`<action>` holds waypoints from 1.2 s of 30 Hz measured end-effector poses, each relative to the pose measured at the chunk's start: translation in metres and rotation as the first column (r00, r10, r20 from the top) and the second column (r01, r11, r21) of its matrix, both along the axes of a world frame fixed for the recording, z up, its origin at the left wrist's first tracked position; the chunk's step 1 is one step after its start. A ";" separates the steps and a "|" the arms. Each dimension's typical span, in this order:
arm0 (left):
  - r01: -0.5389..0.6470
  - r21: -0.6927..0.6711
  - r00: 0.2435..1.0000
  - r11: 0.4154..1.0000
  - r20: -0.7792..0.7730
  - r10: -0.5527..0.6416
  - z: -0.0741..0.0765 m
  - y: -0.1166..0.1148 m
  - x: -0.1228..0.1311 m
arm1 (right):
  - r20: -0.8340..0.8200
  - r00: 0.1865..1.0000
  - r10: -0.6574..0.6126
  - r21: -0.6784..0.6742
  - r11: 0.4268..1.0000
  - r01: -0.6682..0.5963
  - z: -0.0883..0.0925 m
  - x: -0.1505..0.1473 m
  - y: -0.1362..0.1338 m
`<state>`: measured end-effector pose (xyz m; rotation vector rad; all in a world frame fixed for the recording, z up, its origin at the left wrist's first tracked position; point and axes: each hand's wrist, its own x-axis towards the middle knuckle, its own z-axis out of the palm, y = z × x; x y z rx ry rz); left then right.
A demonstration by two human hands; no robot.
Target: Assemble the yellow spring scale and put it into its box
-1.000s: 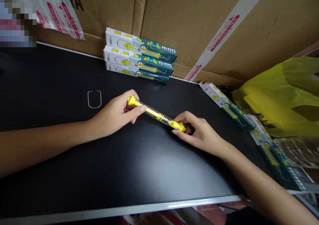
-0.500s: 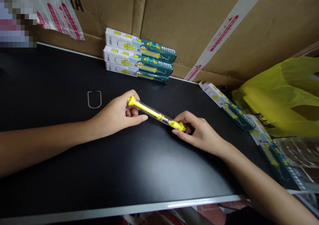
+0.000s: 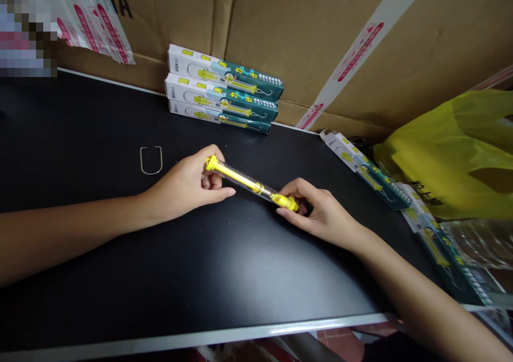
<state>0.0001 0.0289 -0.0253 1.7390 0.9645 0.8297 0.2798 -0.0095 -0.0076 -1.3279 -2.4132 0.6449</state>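
A spring scale (image 3: 239,177) with a clear tube and yellow ends is held slantwise above the black table. My left hand (image 3: 196,179) is closed around its upper left end, the thumb stretched out below the tube. At the lower right end, my right hand (image 3: 315,209) pinches the yellow cap between thumb and fingers. The fingertips behind the tube are partly hidden. Left of my left hand, a U-shaped metal wire loop (image 3: 151,160) lies on the table, apart from the scale.
Several printed spring scale boxes (image 3: 222,97) are stacked at the back against a large cardboard box (image 3: 280,25). More such boxes (image 3: 363,169) lie at the right, beside a yellow plastic bag (image 3: 449,148). The black table (image 3: 160,287) has a pale front edge.
Almost nothing differs. Both hands keep their hold on the spring scale; the left thumb tip has shifted very slightly left, and the whole view has moved a little.
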 end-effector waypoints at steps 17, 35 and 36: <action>-0.003 -0.012 1.000 1.000 0.015 0.004 0.000 0.000 0.000 | -0.012 1.000 0.007 0.024 1.000 -0.007 -0.002 0.000 0.001; -0.114 -0.020 0.993 0.993 0.021 0.114 0.009 -0.001 0.000 | -0.339 0.938 -0.069 -0.012 0.998 0.069 -0.007 0.000 0.000; -0.130 -0.040 0.991 0.991 0.041 0.131 0.009 -0.001 0.000 | -0.407 0.910 -0.083 -0.039 0.997 0.073 -0.006 0.000 0.000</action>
